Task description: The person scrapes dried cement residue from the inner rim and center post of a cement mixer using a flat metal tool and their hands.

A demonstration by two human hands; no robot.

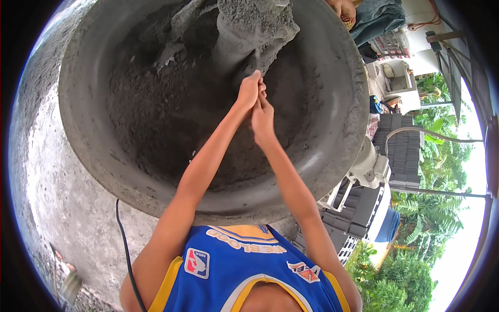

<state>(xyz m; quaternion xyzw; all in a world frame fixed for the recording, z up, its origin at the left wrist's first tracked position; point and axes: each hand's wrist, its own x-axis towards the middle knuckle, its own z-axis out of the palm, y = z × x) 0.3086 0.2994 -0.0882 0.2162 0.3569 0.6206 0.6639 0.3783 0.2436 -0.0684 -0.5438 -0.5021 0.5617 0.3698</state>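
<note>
Both arms reach into a large round mixing pan point(340, 125), its wall grey with cement. My left hand point(250, 92) is closed around the thin grey handle of a tool point(258, 58). Just below it, my right hand point(263, 118) grips the same handle, the two hands touching. The tool's far end lies against the thick central post point(236, 36), which is crusted with cement, and its kind cannot be made out there. Dark, crumbly grey mix point(150, 109) covers the pan's floor around the post.
A cement-coated mixer arm point(184, 18) slants off the post at upper left. A black cable point(125, 242) hangs at lower left over rough concrete ground point(78, 208). Stacked grey blocks point(403, 151) and a blue drum point(388, 225) stand right. Part of another person point(343, 8) shows at upper right.
</note>
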